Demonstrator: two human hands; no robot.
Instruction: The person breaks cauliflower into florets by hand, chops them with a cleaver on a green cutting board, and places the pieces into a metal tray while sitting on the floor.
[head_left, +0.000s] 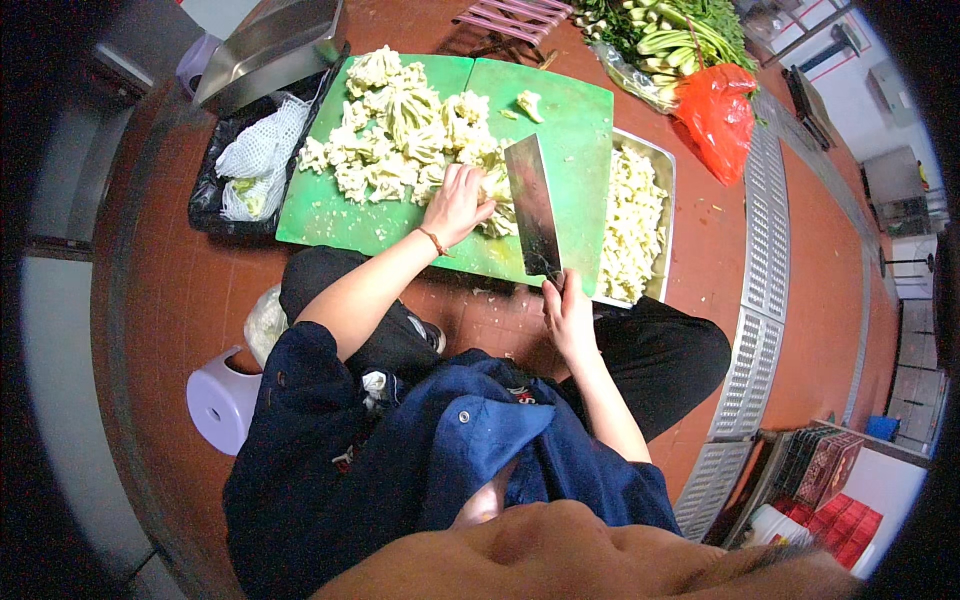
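My left hand (455,210) rests with curled fingers on a cauliflower piece (496,215) at the near middle of the green cutting board (570,110). My right hand (567,315) grips the handle of a cleaver (533,200), whose broad blade lies just right of that piece, over the board. More pale cauliflower florets (390,140) are heaped across the board's left half, with a small floret apart near the top. A metal tray (635,220) of chopped cauliflower sits beside the board's right edge, partly under it.
A black-lined crate (215,200) with mesh-wrapped produce and a steel container (270,60) are left. Leafy greens (680,40), a red bag (715,120) and a pink rack (510,20) lie beyond. A purple stool (218,405) stands lower left; a metal drain grate (755,330) runs right.
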